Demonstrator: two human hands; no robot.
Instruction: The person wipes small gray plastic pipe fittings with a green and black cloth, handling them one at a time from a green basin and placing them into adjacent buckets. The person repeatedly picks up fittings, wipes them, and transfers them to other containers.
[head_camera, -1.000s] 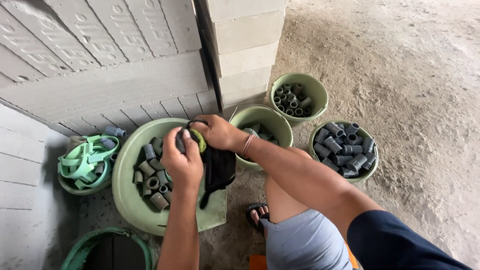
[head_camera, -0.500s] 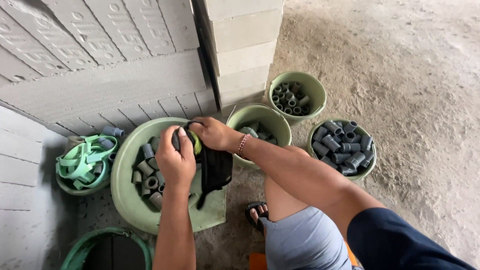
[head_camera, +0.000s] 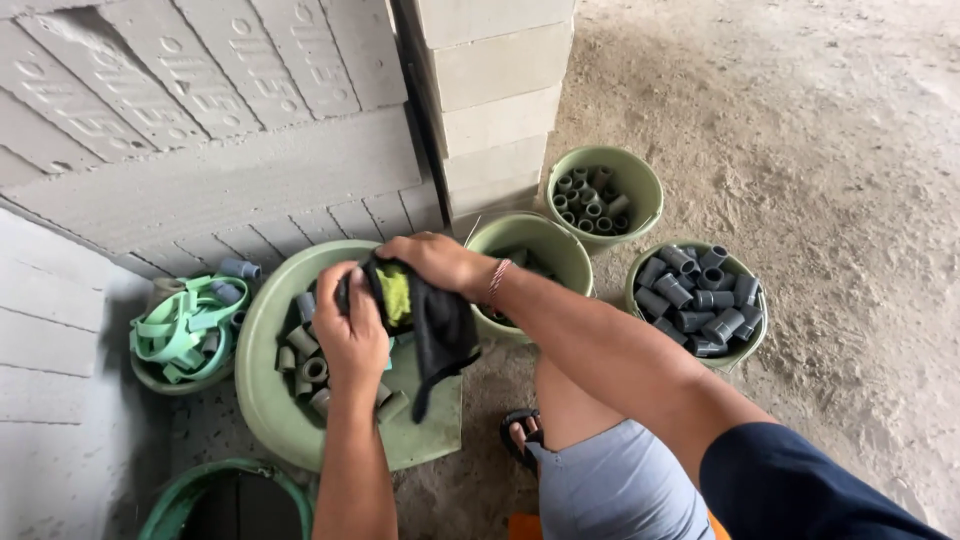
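Black cloth with a yellow-green patch (head_camera: 425, 315), seemingly a work glove, is bunched between both hands in the head view, held above the wide pale green basin (head_camera: 262, 400). My left hand (head_camera: 350, 330) closes on the cloth's left edge; my right hand (head_camera: 432, 260) pinches its top, and the two hands sit close together with the fabric hanging below them. Grey pipe couplings (head_camera: 305, 360) lie loose in the basin under the left wrist. Three green buckets stand to the right: one near the right forearm (head_camera: 560, 250), one by the block wall (head_camera: 640, 180) and one farther right (head_camera: 745, 350), the last two filled with grey couplings. Green strapping (head_camera: 185, 325) fills a small bowl at left. I judge the step in hand to be handling the cloth, probably working it open; continuing calls for a firm two-handed grip.
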